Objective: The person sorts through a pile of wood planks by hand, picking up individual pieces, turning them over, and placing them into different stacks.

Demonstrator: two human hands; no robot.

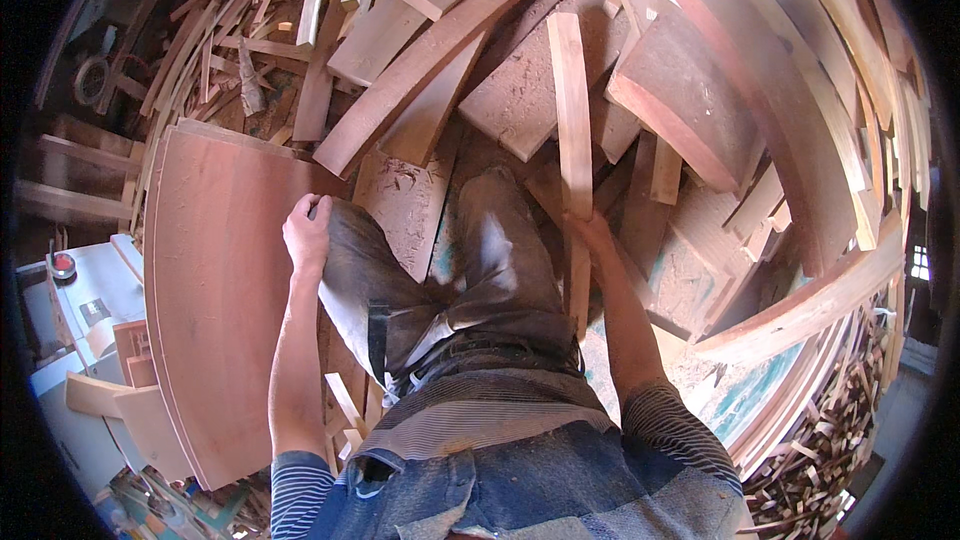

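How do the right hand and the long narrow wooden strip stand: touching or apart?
Touching. The head view shows the right hand closed over the wooden strip.

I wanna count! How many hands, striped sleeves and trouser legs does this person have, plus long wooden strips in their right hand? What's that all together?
Left hand and right hand: 2
Left striped sleeve and right striped sleeve: 2
Left trouser leg and right trouser leg: 2
Long wooden strip: 1
Total: 7
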